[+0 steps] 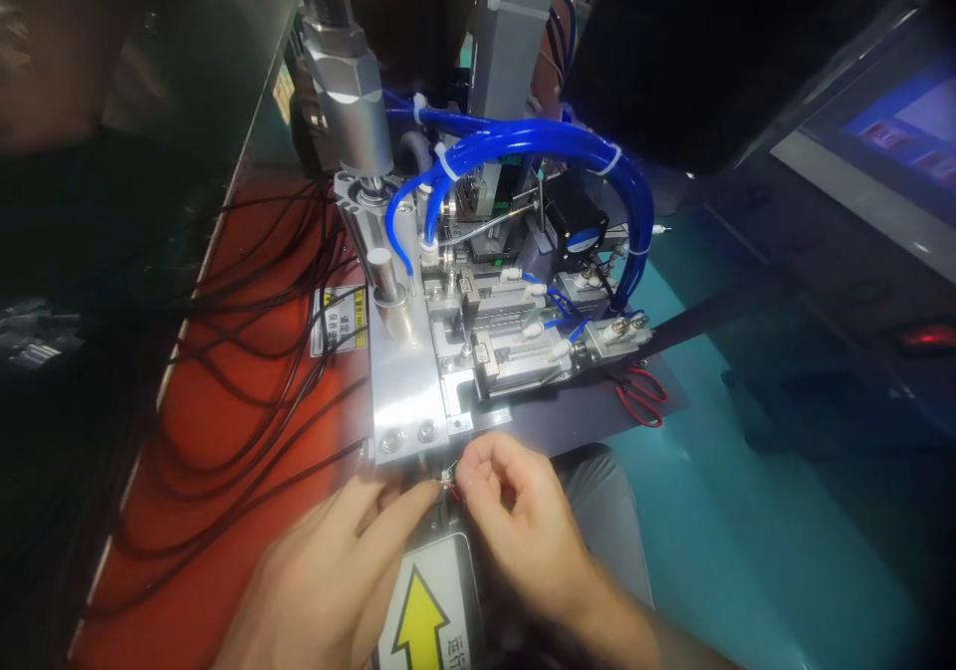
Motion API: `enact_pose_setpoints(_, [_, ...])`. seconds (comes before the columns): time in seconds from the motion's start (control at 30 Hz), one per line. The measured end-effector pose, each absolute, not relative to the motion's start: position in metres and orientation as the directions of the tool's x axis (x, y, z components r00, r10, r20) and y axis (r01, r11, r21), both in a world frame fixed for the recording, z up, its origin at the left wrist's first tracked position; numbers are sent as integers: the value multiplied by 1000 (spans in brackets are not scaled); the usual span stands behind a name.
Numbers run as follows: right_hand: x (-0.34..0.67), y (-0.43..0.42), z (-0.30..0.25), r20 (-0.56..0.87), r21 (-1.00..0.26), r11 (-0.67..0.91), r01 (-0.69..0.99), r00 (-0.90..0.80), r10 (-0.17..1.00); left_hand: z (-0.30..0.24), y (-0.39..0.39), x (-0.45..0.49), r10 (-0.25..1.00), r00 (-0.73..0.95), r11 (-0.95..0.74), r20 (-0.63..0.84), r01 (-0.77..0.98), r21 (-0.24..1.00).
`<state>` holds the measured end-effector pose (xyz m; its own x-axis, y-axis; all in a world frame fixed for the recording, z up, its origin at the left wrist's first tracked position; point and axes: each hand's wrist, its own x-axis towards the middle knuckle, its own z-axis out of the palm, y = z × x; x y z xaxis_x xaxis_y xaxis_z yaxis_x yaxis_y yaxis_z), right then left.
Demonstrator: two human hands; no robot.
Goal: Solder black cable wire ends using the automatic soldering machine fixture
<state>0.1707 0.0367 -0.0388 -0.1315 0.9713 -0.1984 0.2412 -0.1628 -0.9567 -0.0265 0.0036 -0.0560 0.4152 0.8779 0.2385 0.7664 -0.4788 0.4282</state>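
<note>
At the near end of a metal machine fixture, my two hands meet from either side. A small part with a white piece and a red wire sits between them; its exact kind is too small to tell. My right hand has thumb and fingers pinched together at its right side. My left hand is closed, its thumb tip reaching to the part's left side and its other fingers partly hidden behind the thumb and under the fixture's edge. Below lies a white label with a yellow arrow.
Blue air hoses arch over the fixture's cylinders. Black cables run across the red surface on the left. A red-handled hand tool lies at the right edge of the grey plate. A lit screen stands far right.
</note>
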Motion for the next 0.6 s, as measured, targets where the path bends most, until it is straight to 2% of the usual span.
enact_pose_setpoints(0.17, [168,41,-38,-236,-963,-217,160,-111,965,-63,0,-29,886,402,-464,232,769,439])
enact_pose_setpoints(0.43, [169,42,-37,-395,-918,-397,-12,-79,915,-62,3,-26,882,383,-470,275,762,447])
enact_pose_setpoints(0.6, [177,44,-34,-407,-912,-410,-10,-100,908,-67,0,-29,890,374,-454,260,769,450])
